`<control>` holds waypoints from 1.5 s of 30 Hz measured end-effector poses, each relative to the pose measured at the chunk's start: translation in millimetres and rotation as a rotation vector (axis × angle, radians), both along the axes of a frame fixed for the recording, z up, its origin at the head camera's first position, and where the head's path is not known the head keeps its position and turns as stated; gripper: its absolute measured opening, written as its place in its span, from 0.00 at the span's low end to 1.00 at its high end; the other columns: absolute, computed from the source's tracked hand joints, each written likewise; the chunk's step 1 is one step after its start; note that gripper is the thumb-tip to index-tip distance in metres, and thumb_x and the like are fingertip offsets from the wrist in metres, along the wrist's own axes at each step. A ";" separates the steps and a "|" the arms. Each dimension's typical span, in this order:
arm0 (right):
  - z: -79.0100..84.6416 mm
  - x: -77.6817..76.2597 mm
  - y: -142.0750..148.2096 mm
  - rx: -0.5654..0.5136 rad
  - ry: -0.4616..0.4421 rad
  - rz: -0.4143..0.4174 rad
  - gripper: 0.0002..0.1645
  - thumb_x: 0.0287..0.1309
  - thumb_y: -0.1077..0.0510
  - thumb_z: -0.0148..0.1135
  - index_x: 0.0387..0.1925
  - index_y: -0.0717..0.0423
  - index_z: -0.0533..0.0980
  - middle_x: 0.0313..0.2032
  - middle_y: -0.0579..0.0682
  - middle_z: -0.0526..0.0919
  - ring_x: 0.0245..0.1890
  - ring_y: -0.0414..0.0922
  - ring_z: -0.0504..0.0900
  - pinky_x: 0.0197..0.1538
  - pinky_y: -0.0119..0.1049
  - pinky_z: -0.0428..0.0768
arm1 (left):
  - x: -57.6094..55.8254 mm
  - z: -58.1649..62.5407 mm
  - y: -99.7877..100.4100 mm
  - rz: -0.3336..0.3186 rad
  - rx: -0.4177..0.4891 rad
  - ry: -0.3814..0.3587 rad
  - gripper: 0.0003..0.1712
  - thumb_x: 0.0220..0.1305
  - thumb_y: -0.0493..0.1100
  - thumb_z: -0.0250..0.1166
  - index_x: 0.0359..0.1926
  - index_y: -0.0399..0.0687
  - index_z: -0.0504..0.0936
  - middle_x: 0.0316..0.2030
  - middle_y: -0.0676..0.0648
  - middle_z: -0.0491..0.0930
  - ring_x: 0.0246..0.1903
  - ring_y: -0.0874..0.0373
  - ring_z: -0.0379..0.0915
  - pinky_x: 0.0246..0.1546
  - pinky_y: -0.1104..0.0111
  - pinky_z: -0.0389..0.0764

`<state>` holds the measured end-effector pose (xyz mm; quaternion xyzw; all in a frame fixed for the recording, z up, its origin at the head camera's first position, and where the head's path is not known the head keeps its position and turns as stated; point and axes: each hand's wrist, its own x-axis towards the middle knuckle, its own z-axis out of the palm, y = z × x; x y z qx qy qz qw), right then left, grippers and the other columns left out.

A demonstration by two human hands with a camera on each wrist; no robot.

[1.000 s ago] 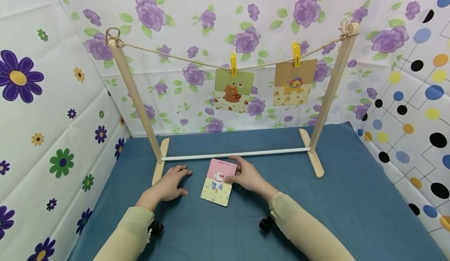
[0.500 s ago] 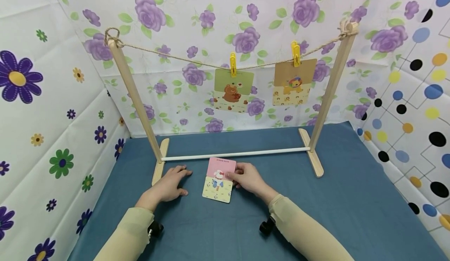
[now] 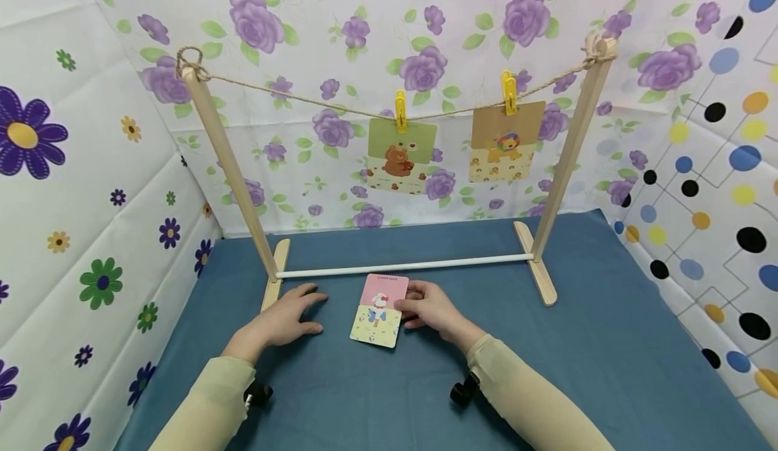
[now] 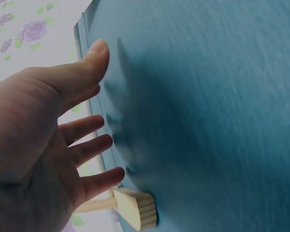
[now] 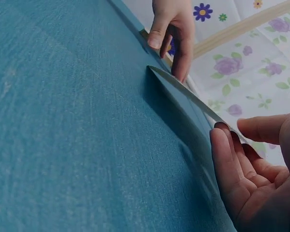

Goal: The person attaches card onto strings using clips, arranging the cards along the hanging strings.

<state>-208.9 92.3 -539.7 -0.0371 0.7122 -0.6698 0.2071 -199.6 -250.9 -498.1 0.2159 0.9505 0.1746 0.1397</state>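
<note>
A pink and yellow card with a white bunny-like character lies tilted in my right hand, its right edge pinched between thumb and fingers. In the right wrist view the card shows nearly edge-on, one corner low over the blue cloth and the gripped side raised. My left hand holds nothing; its fingers are spread and relaxed close above the cloth, left of the card. Behind, a green bear card and a brown lion card hang from a rope under yellow clothespins.
A wooden stand has a left post, a right post, flat feet and a white crossbar low behind the hands. The twine rope sags between the posts. Patterned fabric walls enclose the blue cloth.
My right hand has lifted the card's side and tilted it slightly; its index finger has drawn in from the far edge to the card's side. My left hand has shifted slightly left.
</note>
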 end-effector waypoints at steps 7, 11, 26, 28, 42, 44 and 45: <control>3.9 1.4 0.1 -0.012 -0.017 -0.013 0.26 0.71 0.60 0.69 0.66 0.64 0.77 0.44 0.54 0.90 0.38 0.47 0.90 0.38 0.41 0.90 | 4.2 6.5 -12.1 -0.005 0.075 0.046 0.35 0.73 0.47 0.73 0.75 0.42 0.75 0.78 0.29 0.61 0.75 0.28 0.60 0.68 0.35 0.68; 0.8 0.6 -0.3 -0.007 -0.020 -0.023 0.25 0.72 0.58 0.69 0.65 0.66 0.78 0.45 0.55 0.90 0.38 0.46 0.90 0.39 0.41 0.90 | 9.2 8.1 -21.5 -0.003 0.094 0.056 0.34 0.74 0.46 0.72 0.75 0.43 0.75 0.78 0.30 0.62 0.74 0.29 0.61 0.67 0.35 0.68; -0.6 1.3 1.1 -0.005 -0.013 -0.043 0.20 0.75 0.56 0.66 0.60 0.63 0.80 0.42 0.55 0.90 0.36 0.46 0.89 0.37 0.40 0.89 | 32.0 20.7 -48.9 0.024 0.074 0.104 0.34 0.69 0.49 0.76 0.71 0.42 0.79 0.68 0.34 0.75 0.65 0.35 0.74 0.62 0.38 0.76; 0.2 1.9 1.9 -0.011 -0.023 -0.045 0.20 0.75 0.56 0.65 0.61 0.63 0.79 0.42 0.55 0.90 0.35 0.47 0.90 0.37 0.40 0.89 | 36.0 22.1 -53.5 0.048 0.065 0.087 0.34 0.67 0.50 0.78 0.69 0.42 0.80 0.65 0.36 0.77 0.63 0.38 0.77 0.60 0.40 0.78; 0.1 3.9 3.8 -0.100 -0.075 -0.112 0.23 0.83 0.54 0.55 0.70 0.62 0.70 0.42 0.59 0.89 0.32 0.47 0.91 0.37 0.43 0.90 | 65.3 24.7 -92.9 0.145 0.044 -0.081 0.41 0.49 0.58 0.87 0.59 0.44 0.83 0.55 0.44 0.82 0.54 0.43 0.80 0.55 0.44 0.81; -0.1 4.1 4.2 -0.109 -0.077 -0.122 0.25 0.83 0.54 0.54 0.72 0.61 0.68 0.42 0.59 0.89 0.32 0.47 0.91 0.37 0.43 0.90 | 69.6 22.5 -98.2 0.155 0.051 -0.114 0.42 0.48 0.59 0.88 0.59 0.44 0.83 0.54 0.45 0.82 0.54 0.45 0.79 0.56 0.44 0.80; 0.0 4.4 4.4 -0.113 -0.079 -0.126 0.26 0.83 0.54 0.55 0.73 0.61 0.68 0.43 0.59 0.89 0.32 0.47 0.91 0.37 0.43 0.90 | 71.4 21.4 -100.8 0.156 0.053 -0.127 0.42 0.47 0.59 0.88 0.59 0.44 0.83 0.54 0.46 0.82 0.54 0.45 0.79 0.56 0.43 0.80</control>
